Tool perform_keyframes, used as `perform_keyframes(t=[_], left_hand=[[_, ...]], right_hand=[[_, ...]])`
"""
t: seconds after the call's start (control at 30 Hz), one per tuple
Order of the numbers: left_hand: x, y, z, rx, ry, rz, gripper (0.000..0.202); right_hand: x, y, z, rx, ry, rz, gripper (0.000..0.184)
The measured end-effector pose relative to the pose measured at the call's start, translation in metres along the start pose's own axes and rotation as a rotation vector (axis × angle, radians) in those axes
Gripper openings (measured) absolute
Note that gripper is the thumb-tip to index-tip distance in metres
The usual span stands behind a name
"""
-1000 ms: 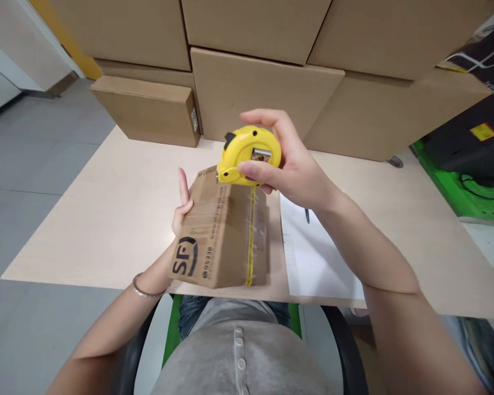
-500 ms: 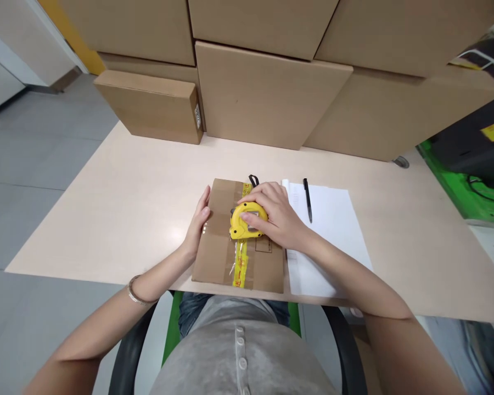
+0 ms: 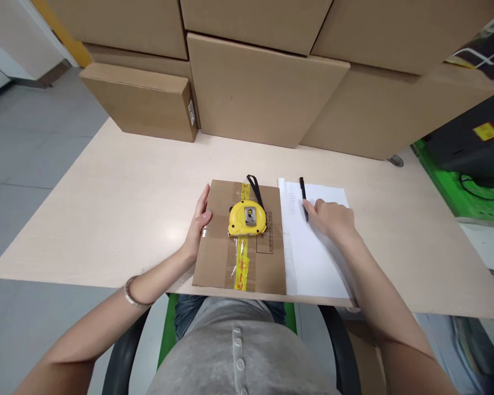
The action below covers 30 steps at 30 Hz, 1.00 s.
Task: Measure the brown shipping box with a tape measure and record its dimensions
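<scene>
A flat cardboard box (image 3: 218, 252) with yellow printed tape down its middle lies at the table's front edge. My left hand (image 3: 198, 222) holds its left side, the thumb over the edge and the fingers along the side. On top of the box rests a yellow tape measure (image 3: 237, 218), its metal clip facing up and a black wrist strap (image 3: 255, 189) trailing behind. To the right, my right hand (image 3: 333, 219) is over white paper (image 3: 313, 263), fingers curled and thumb against a black pen (image 3: 302, 189). The pen still lies on the sheet; the fingertips are partly hidden.
Large cardboard boxes (image 3: 263, 93) are stacked along the back of the table (image 3: 148, 164). A smaller carton (image 3: 148, 107) stands at the back left. Dark equipment (image 3: 469, 137) sits on a green surface (image 3: 481, 197) at the far right. Chair armrests (image 3: 348, 351) flank my body.
My right hand has let go of the tape measure, leaving it on the box, and moved right to the pen. My left hand stays at the box. The view has shifted slightly.
</scene>
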<state>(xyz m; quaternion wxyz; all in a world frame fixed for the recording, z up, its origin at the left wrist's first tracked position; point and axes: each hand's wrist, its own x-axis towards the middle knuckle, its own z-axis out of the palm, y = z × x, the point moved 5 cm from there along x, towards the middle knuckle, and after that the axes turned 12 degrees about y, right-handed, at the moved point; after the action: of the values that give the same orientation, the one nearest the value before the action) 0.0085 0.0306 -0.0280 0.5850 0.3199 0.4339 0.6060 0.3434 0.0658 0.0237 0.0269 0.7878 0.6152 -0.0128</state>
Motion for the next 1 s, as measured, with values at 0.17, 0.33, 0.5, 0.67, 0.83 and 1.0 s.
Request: perform_keyframes(t=[0.17, 0.33, 0.5, 0.67, 0.83, 1.0], left_hand=[[0.001, -0.001, 0.007, 0.006, -0.017, 0.028, 0.069], [0.007, -0.007, 0.010, 0.042, -0.027, 0.064, 0.067], [0.010, -0.006, 0.016, 0.036, -0.037, 0.090, 0.066], [0.012, -0.002, 0.016, 0.047, -0.026, 0.078, 0.071], [0.009, 0.003, 0.017, 0.067, -0.012, 0.054, 0.069], [0.012, 0.003, 0.017, 0.077, -0.001, 0.039, 0.064]], right_hand=[[-0.009, -0.014, 0.030, 0.117, -0.033, -0.053, 0.047], [-0.001, -0.015, 0.039, 0.445, -0.073, -0.051, 0.043], [0.017, 0.001, 0.055, 0.941, -0.121, -0.024, 0.055], [0.022, 0.003, 0.061, 1.263, -0.119, -0.056, 0.065], [0.013, -0.007, 0.060, 1.315, -0.145, -0.118, 0.051], [0.010, -0.013, 0.063, 1.297, -0.236, -0.151, 0.033]])
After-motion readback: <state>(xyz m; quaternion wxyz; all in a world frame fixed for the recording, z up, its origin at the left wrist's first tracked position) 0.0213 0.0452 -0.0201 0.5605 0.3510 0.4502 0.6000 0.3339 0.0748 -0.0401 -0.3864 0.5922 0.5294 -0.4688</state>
